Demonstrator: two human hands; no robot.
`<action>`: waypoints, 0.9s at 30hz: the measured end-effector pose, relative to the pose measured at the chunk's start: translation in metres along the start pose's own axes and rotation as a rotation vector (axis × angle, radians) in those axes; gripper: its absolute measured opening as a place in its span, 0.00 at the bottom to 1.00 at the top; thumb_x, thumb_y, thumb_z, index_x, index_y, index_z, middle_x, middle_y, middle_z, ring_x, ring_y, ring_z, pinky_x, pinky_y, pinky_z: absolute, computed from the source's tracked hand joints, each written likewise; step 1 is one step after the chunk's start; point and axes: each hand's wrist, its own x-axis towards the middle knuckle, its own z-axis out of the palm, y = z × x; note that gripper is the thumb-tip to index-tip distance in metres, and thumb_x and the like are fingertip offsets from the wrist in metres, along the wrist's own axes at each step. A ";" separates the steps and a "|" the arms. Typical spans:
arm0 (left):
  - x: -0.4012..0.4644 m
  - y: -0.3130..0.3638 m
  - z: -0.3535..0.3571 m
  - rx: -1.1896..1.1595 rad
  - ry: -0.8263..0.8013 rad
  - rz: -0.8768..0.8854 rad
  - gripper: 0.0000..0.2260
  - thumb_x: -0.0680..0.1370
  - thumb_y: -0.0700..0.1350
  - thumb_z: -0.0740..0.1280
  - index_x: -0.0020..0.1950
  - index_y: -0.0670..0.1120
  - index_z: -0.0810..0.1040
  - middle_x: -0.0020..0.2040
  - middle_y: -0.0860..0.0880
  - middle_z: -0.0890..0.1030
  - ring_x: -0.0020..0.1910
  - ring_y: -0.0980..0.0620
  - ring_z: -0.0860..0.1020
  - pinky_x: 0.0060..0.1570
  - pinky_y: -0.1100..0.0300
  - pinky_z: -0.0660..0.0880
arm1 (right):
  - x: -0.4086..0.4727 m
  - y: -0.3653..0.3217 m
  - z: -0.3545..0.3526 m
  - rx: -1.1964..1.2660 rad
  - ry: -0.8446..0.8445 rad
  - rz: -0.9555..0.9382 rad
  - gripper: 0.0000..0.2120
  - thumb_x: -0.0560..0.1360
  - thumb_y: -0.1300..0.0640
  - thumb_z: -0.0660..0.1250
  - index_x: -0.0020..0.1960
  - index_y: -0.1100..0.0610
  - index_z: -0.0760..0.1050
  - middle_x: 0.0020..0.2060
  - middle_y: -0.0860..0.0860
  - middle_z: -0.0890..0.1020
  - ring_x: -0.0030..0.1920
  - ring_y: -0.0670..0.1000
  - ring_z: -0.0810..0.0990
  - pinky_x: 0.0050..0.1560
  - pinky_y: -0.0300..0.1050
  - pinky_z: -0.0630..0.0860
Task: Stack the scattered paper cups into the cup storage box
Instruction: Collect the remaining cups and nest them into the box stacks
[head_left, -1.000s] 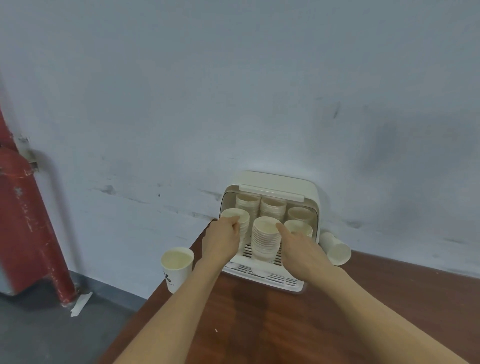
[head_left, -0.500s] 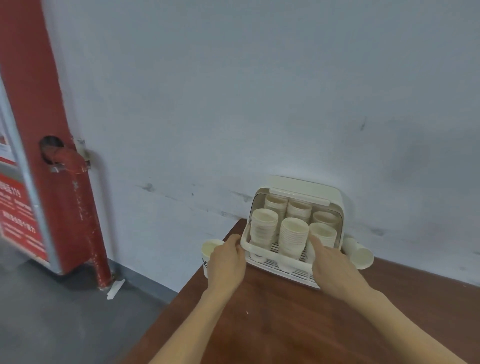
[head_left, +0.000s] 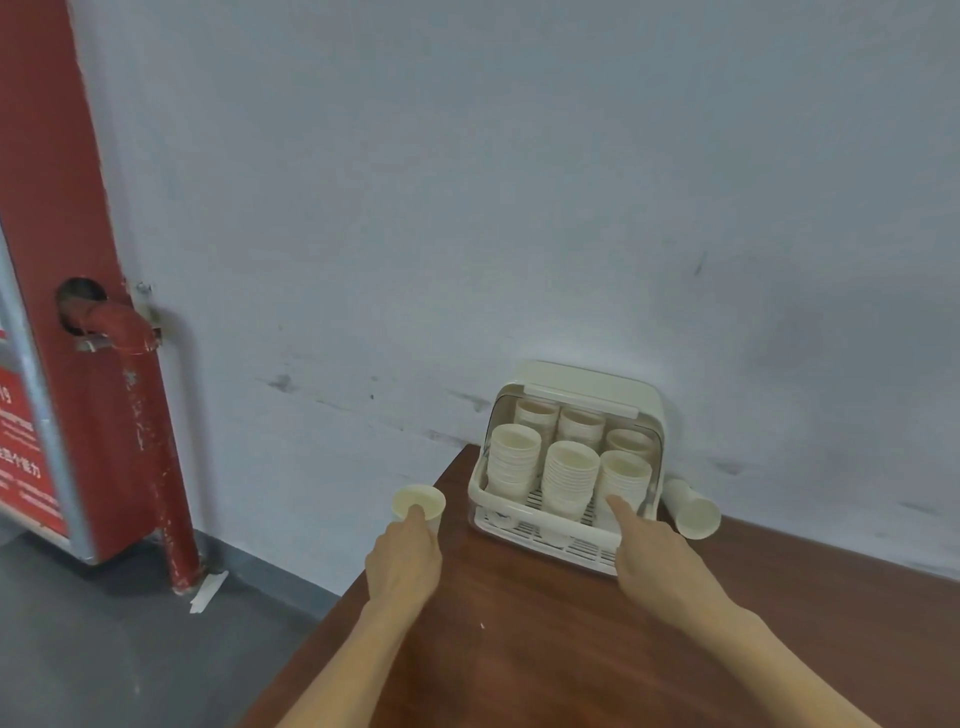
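A: The biggest thing here is the brown table (head_left: 545, 649), and at its far edge, against the wall, stands the cup storage box (head_left: 480, 493) with its lid up. Inside are six stacks of cups (head_left: 569, 480). How do you think they handle?

B: A full stack is a little heavier, but I judge each paper cup very light and soft in the wall. It crushes if you squeeze hard, and it tips over easily.

A: Two loose cups stay outside. The upright cup (head_left: 418, 504) stands at the left corner of the table, just beside the box. The lying cup (head_left: 693, 508) is on its side at the right of the box, touching or almost touching it.

B: The left hand (head_left: 402, 564) reaches the upright cup, one finger touching its rim. Whether it already grips, I cannot tell. I would take it around the upper wall, under the stiffer rolled rim, with light pressure.

A: And the right hand (head_left: 657, 556)?

B: It points one straight finger at the front right stack, near the box front, and holds nothing.
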 end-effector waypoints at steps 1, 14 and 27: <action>0.000 -0.001 0.000 0.006 0.002 0.006 0.11 0.82 0.45 0.55 0.62 0.46 0.71 0.53 0.46 0.80 0.50 0.47 0.79 0.49 0.54 0.77 | -0.001 0.000 0.000 -0.003 -0.004 0.006 0.27 0.75 0.62 0.54 0.73 0.51 0.56 0.42 0.51 0.74 0.44 0.56 0.76 0.38 0.48 0.70; -0.014 0.006 0.006 0.081 0.020 0.138 0.09 0.81 0.42 0.55 0.58 0.47 0.73 0.51 0.46 0.81 0.49 0.46 0.80 0.45 0.55 0.74 | -0.020 0.009 -0.008 -0.042 -0.021 0.032 0.26 0.77 0.61 0.53 0.73 0.51 0.56 0.49 0.52 0.77 0.48 0.56 0.76 0.43 0.48 0.72; -0.075 0.071 0.018 -0.188 0.001 0.415 0.07 0.82 0.50 0.54 0.47 0.52 0.69 0.42 0.51 0.80 0.42 0.46 0.79 0.43 0.52 0.74 | -0.048 0.035 -0.003 -0.008 -0.018 0.079 0.25 0.77 0.60 0.55 0.73 0.54 0.58 0.53 0.53 0.78 0.52 0.57 0.76 0.47 0.50 0.73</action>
